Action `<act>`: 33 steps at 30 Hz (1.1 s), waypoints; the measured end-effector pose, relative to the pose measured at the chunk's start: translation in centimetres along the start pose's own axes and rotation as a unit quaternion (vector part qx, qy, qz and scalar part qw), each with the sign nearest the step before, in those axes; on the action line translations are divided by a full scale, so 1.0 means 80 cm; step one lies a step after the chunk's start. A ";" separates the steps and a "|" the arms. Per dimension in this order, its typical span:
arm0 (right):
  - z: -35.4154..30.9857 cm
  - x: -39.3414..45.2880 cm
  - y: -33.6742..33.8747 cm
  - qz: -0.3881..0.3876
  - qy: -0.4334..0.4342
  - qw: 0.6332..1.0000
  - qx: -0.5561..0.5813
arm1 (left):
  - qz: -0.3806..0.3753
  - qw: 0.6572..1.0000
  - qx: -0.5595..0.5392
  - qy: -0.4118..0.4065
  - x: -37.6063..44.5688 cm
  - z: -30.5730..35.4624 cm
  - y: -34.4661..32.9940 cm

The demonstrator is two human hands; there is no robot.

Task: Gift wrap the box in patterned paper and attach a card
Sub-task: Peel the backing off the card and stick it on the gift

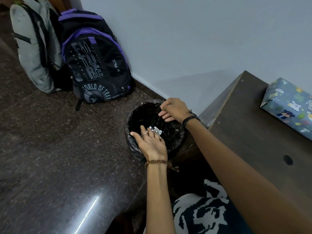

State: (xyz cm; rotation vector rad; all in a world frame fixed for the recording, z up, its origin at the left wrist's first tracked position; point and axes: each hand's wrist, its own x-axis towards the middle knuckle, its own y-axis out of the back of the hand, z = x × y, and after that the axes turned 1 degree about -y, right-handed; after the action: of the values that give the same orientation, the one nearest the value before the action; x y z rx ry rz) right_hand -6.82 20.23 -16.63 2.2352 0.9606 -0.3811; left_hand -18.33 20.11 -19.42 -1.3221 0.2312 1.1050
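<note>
The box (289,105), wrapped in blue paper with cartoon animals, lies on the dark wooden table (249,132) at the right edge of view. Both hands are over a bin (135,147) lined with a black bag, on the floor left of the table. My left hand (150,142) hangs over the bin's near rim, fingers spread, with small white paper scraps (156,130) just beyond its fingertips inside the bin. My right hand (173,109) is at the far rim, fingers curled down; I cannot tell whether it holds anything. No card is in view.
Two backpacks lean in the corner: a black and purple one (94,65) and a grey one (35,46). The floor (50,149) is dark speckled stone. A pale wall (185,39) runs behind the bin. My patterned clothing (202,215) shows at the bottom.
</note>
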 end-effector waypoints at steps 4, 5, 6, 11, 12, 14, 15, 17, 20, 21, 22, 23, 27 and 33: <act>0.001 -0.001 -0.009 -0.110 -0.059 0.991 -0.051 | -0.004 1.000 0.008 -0.014 -0.003 0.001 -0.003; 0.002 0.000 -0.009 -0.083 -0.051 0.991 -0.092 | -0.006 1.000 0.010 -0.020 -0.003 0.001 -0.004; 0.003 0.003 -0.009 -0.042 -0.030 0.993 -0.111 | -0.007 1.000 0.012 -0.025 -0.003 0.002 -0.004; 0.001 0.003 -0.010 -0.102 -0.046 0.993 -0.022 | -0.013 0.999 0.010 -0.030 0.003 0.002 0.002; 0.003 0.003 -0.012 -0.120 -0.057 0.989 -0.065 | -0.014 0.999 0.012 -0.028 0.002 0.002 0.001; 0.007 0.008 -0.011 -0.074 -0.039 0.990 -0.111 | -0.016 0.999 0.014 -0.026 0.002 0.002 0.000; 0.007 0.010 -0.009 -0.050 -0.029 0.994 -0.093 | -0.017 0.999 0.014 -0.024 0.003 0.002 0.000; 0.005 0.010 -0.006 -0.053 -0.028 0.998 -0.020 | -0.020 1.000 0.011 -0.021 0.004 0.002 0.001; 0.005 0.007 -0.009 -0.122 -0.044 0.991 -0.030 | -0.024 1.000 0.010 -0.018 0.006 0.002 0.004; 0.006 0.006 -0.010 -0.135 -0.046 0.987 -0.072 | -0.026 0.999 0.012 -0.017 0.007 0.002 0.004; 0.007 0.006 -0.011 -0.130 -0.036 0.984 -0.115 | -0.027 0.999 0.012 -0.017 0.007 0.003 0.003; 0.009 0.007 -0.011 -0.101 -0.012 0.984 -0.146 | -0.027 0.999 0.014 -0.017 0.006 0.003 0.002; 0.008 0.008 -0.007 -0.011 0.033 0.997 -0.069 | -0.034 0.999 0.025 -0.031 0.004 0.009 -0.002; -0.003 -0.042 -0.002 -0.004 0.079 0.997 -0.014 | -0.061 0.974 0.205 -0.070 -0.027 0.011 -0.031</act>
State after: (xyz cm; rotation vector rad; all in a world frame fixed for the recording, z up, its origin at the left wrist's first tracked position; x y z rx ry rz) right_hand -9.22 18.69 -14.83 2.2633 1.0500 -0.1963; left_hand -17.95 20.08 -16.01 -0.8745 0.2544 0.9784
